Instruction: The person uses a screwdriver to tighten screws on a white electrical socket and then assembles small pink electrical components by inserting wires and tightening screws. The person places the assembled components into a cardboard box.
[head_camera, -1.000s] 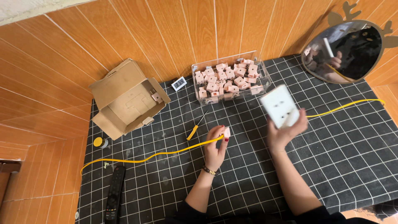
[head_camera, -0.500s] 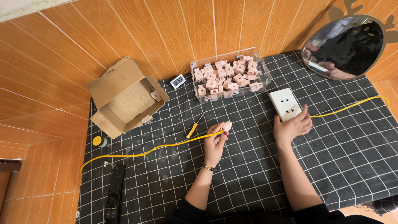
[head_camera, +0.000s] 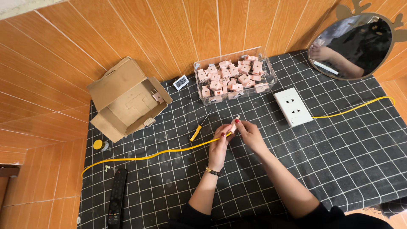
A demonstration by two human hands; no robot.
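— What have you got on the head view?

— I see both hands meeting over the tabletop [head_camera: 347, 161], just in front of the clear box [head_camera: 271, 82] of pink plugs. My left hand [head_camera: 220, 146] has its fingers pressed together around the yellow cable [head_camera: 161, 153] right at the cable's end. My right hand [head_camera: 247, 132] pinches a small pink plug [head_camera: 233, 126] between thumb and fingertips, and the two hands touch at that plug.

— And around the box?

— Right of the box lies a white socket plate [head_camera: 293, 107], flat, with the cable's other stretch running out from under its right edge. Left of the box sits a small digital display [head_camera: 181, 82], and farther left an open cardboard carton [head_camera: 126, 101]. In front of the box, between it and my hands, a yellow-handled screwdriver [head_camera: 198, 129] lies at a slant. Well to the box's right, a round mirror [head_camera: 349, 46] leans on the wooden wall. Far left of the box and nearer me, a black remote [head_camera: 117, 197] lies beside the cable's curve.
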